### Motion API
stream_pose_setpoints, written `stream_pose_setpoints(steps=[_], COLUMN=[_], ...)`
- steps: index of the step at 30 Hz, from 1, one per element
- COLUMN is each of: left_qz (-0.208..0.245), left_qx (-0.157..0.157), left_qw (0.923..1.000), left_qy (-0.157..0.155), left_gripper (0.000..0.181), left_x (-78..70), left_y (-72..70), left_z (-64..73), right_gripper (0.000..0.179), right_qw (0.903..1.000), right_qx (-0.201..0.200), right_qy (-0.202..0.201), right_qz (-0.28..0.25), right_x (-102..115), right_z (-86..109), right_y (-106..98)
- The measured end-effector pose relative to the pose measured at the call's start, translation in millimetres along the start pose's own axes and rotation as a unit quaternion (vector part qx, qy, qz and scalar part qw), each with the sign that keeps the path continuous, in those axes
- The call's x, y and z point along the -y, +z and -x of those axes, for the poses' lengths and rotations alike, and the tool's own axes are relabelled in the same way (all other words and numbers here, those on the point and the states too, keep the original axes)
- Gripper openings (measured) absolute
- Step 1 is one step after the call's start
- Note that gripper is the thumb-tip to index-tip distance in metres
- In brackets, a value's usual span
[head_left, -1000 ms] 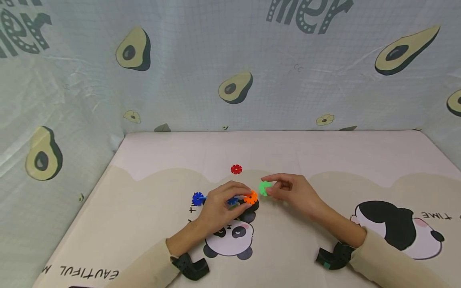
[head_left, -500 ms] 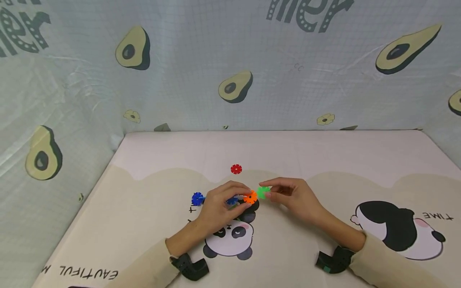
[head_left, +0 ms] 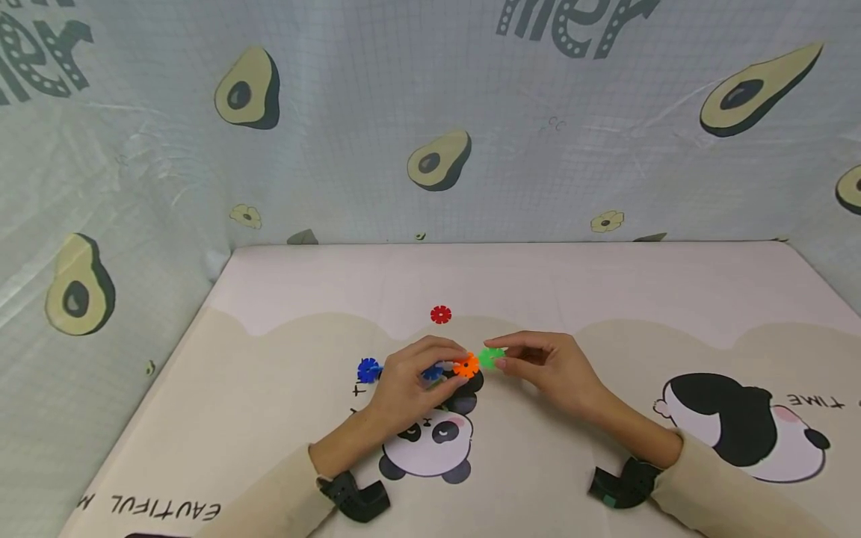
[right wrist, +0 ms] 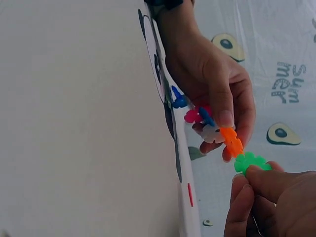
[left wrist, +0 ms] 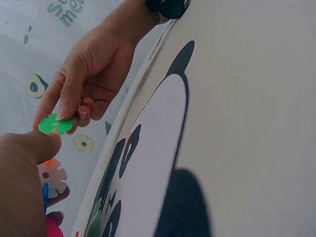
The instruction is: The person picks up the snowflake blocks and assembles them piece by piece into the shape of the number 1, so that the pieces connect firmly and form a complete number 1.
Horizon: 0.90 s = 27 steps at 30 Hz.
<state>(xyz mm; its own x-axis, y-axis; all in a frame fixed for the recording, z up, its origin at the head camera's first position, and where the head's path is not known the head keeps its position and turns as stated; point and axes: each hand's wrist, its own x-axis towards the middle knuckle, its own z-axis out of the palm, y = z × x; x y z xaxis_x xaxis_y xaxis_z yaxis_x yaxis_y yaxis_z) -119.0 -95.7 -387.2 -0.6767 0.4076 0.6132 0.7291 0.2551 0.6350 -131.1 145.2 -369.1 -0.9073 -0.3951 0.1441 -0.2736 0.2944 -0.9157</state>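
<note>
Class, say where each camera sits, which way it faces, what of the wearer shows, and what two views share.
Head: on the head, facing forward and down at the pale printed tabletop; both beige fabric sleeves, left grip and right grip show.
Left wrist: on that wrist, facing past the left grip at lower left towards the right grip.
Right wrist: on that wrist, facing past the right grip at lower right towards the left grip.
Shared: both wrist views show the green notched plastic disc.

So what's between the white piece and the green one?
In the right wrist view, an orange piece lies between the white piece and the green piece; the left hand grips the orange one.
</note>
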Motion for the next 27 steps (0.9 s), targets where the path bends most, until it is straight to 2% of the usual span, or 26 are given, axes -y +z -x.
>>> stream_pose_setpoints(steps=[10, 12, 16, 19, 27], left_qz=[0.003, 0.005, 0.008, 0.007, 0.007], left_qx=[0.002, 0.004, 0.007, 0.007, 0.013], left_qw=[0.9999, 0.9999, 0.9997, 0.9995, 0.9995], left_qy=[-0.011, -0.011, -0.022, -0.030, -0.026], left_gripper=[0.031, 0.031, 0.030, 0.030, 0.028], left_x=[1.7, 1.7, 1.0, 0.7, -0.3], left_y=[0.7, 0.1, -1.0, -1.0, -2.1], left_z=[0.8, 1.1, 1.5, 1.7, 1.5], right_gripper=[0.027, 0.027, 0.029, 0.029, 0.030], right_qw=[0.9999, 0.9998, 0.9996, 0.9994, 0.9986], right_qx=[0.002, 0.002, 0.005, 0.008, 0.009], right_qy=[-0.014, -0.013, -0.021, -0.032, -0.051], right_qz=[-0.009, -0.014, -0.017, -0.014, -0.015], right_x=[2, 10, 13, 6, 3], right_z=[1.2, 2.4, 2.6, 1.7, 2.0], right_y=[3, 3, 3, 4, 5])
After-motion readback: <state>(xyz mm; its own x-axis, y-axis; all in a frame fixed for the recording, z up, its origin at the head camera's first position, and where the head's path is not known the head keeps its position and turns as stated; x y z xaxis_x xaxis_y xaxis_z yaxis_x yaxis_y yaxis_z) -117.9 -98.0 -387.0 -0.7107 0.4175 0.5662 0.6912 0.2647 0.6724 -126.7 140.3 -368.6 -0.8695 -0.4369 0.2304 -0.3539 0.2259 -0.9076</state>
